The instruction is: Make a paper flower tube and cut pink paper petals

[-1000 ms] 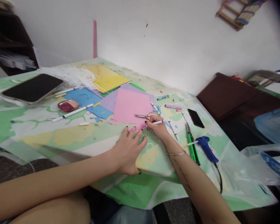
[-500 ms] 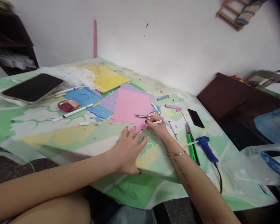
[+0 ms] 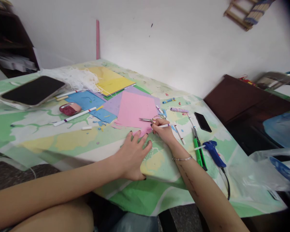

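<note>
My left hand lies flat on the table, fingers spread, its fingertips pressing down a small pink paper piece. My right hand is closed round a white marker whose tip rests on that pink piece. Just beyond the hands lie small scissors on a large pink sheet. A thin bracelet sits on my right wrist.
Purple, blue and yellow sheets, a tablet, white string, loose markers, a pink case, a phone, a green cutter and a blue glue gun lie on the green patterned table. A dark cabinet stands right.
</note>
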A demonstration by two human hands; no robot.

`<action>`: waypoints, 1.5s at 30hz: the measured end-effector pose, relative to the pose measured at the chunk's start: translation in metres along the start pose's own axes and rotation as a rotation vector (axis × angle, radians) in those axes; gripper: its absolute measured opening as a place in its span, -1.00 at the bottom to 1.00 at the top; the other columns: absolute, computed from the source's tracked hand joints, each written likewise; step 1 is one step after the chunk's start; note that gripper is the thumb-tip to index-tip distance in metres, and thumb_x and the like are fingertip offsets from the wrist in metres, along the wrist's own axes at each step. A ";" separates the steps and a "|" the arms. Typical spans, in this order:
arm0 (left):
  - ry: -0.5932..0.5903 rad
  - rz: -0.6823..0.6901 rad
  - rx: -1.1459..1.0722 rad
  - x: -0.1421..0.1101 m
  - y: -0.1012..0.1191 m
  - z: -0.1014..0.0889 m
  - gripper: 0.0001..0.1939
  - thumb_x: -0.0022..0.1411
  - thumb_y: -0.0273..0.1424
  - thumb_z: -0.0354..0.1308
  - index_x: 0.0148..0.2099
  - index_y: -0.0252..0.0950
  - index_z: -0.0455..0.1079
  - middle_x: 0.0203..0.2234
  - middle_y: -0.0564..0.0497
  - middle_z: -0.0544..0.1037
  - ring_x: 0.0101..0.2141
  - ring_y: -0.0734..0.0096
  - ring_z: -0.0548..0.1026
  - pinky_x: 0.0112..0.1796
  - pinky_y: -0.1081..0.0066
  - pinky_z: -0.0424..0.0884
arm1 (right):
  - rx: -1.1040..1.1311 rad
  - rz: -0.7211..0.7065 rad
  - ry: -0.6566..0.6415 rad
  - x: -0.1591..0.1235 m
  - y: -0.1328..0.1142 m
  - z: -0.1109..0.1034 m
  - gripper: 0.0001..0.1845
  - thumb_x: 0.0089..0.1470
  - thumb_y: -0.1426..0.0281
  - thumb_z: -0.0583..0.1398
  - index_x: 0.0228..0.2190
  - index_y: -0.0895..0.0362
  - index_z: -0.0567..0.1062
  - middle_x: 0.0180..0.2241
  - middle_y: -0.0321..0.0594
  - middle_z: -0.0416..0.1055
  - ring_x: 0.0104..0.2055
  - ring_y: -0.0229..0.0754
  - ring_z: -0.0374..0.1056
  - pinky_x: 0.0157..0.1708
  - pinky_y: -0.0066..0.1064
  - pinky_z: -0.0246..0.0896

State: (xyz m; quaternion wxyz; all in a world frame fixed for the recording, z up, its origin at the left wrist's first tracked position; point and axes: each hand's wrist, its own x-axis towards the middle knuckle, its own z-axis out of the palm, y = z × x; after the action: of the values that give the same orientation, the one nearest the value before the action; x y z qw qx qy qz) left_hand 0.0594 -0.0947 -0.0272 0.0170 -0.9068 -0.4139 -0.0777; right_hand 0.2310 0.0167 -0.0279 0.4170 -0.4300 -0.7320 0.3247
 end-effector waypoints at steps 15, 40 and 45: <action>0.000 -0.006 0.008 0.001 0.000 0.001 0.07 -0.20 0.18 0.08 0.24 -0.42 0.07 0.20 -0.45 0.10 0.16 -0.41 0.03 0.07 -0.19 -0.14 | -0.007 0.024 0.030 -0.001 -0.001 -0.001 -0.72 -0.15 0.51 0.15 -0.75 0.08 0.19 -0.76 -0.40 0.21 -0.62 -0.29 0.09 -0.52 -0.39 0.06; -0.019 -0.019 0.002 0.000 0.000 0.001 0.07 -0.19 0.19 0.07 0.25 -0.39 0.06 0.22 -0.42 0.08 0.17 -0.39 0.01 0.08 -0.18 -0.18 | -0.043 0.037 0.028 -0.001 -0.003 -0.001 -0.70 -0.13 0.49 0.15 -0.75 0.08 0.20 -0.76 -0.38 0.22 -0.62 -0.29 0.11 -0.54 -0.39 0.07; -0.011 -0.014 -0.001 0.000 0.000 0.001 0.06 -0.19 0.19 0.07 0.25 -0.40 0.07 0.22 -0.43 0.09 0.17 -0.41 0.02 0.08 -0.19 -0.17 | -0.008 0.027 -0.010 -0.002 -0.002 -0.001 -0.69 -0.12 0.49 0.17 -0.76 0.08 0.21 -0.76 -0.38 0.24 -0.62 -0.28 0.11 -0.54 -0.39 0.05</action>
State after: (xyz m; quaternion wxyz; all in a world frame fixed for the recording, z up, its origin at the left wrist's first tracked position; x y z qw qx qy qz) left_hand 0.0594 -0.0946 -0.0281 0.0139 -0.9044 -0.4201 -0.0730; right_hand 0.2320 0.0144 -0.0259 0.4073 -0.4401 -0.7293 0.3294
